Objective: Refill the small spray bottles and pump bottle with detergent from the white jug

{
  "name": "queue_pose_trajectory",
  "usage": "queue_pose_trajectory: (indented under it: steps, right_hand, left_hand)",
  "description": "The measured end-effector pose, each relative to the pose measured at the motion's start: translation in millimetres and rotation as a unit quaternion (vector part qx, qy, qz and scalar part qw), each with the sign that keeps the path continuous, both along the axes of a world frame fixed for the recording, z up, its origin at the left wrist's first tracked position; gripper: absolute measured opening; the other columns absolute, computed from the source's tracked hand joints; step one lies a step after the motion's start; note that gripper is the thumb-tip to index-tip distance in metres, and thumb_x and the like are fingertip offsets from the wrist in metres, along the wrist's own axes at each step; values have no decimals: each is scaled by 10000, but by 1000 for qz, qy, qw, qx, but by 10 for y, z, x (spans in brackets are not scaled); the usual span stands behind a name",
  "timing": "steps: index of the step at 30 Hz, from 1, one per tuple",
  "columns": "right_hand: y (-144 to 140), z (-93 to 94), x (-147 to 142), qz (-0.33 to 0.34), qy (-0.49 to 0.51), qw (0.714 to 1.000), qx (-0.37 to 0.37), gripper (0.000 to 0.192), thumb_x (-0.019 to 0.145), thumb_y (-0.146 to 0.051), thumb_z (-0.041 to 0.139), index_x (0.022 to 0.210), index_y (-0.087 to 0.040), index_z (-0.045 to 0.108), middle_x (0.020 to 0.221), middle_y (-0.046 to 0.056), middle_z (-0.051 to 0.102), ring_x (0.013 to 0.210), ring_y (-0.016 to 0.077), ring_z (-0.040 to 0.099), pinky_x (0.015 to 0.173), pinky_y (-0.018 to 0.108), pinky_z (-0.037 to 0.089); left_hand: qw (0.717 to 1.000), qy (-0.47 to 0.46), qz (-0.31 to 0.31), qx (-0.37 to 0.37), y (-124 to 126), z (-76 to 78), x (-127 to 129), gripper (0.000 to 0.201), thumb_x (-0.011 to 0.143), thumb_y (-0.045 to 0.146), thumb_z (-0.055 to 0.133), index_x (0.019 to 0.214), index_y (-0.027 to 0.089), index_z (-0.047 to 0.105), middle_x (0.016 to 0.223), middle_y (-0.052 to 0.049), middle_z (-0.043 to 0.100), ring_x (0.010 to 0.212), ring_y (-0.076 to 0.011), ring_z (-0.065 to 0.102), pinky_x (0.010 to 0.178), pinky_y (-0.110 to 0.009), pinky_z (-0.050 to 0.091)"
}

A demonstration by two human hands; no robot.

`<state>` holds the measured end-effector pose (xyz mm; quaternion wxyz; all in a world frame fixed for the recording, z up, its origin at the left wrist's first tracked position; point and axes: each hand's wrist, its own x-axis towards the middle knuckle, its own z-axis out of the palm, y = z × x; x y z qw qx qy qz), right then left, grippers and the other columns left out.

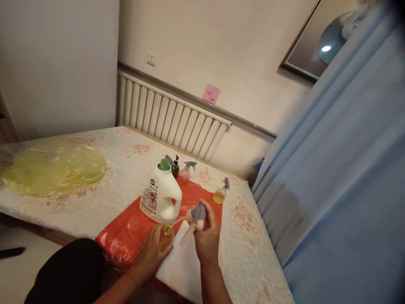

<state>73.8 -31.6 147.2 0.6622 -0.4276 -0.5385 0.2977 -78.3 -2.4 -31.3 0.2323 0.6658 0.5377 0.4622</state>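
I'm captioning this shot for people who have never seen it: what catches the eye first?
The red plastic sheet on the pale table, with a white detergent jug standing on it. In front, the left hand holds a small yellow bottle while the right hand holds its grey spray head just above.

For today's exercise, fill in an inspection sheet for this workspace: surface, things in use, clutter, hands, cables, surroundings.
Surface: bed under a patterned cover; red plastic sheet and white cloth on it.
Things in use: small yellow bottle, spray head lifted off it.
Clutter: white jug, three spray bottles behind, yellow bag.
Hands: left hand holds the bottle; right hand holds the spray head.
Cables: nothing seen.
Surroundings: radiator, blue curtain, pink note.
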Motion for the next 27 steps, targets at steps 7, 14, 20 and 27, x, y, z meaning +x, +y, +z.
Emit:
queue_pose_trajectory:
  steps: [7,14,20,27]
  right_hand:
    - [254,-117,308,-82,167,982,-28,564,721,-314,828,1214,-188,586,1049,53,701,947,203,711,834,335,596]
    - [655,-689,715,-194,271,941,-57,432,611,-336,825,934,-217,564,912,-20,650,811,141,684,766,272,591]
    - [899,-1255,920,-266,300,907,-131,376,562,-344,809,765,-219,518,718,-17,627,708,184,678,674,327,621]
    - [1101,-1611,1001,-309,283,886,-196,274,593,-237,752,749,-214,528,665,-17,645,654,189,678,608,321,624]
  left_hand:
    - [1000,13,8,-11,12,-4,-10,555,780,339,640,1290,185,484,1287,-136,606,1223,-328,599,1040,-523,505]
    - [1000,10,-4,-23,19,-28,-8,559,799,315,625,1315,210,437,1311,-129,571,1256,-319,567,1077,-533,464]
    - [1000,-5,-1,-23,16,-10,-5,563,767,336,639,1288,188,484,1288,-134,599,1238,-318,585,1075,-508,472]
    - [999,8,-5,-36,0,9,-18,566,794,364,618,1312,184,479,1305,-142,591,1238,-324,585,1058,-529,483]
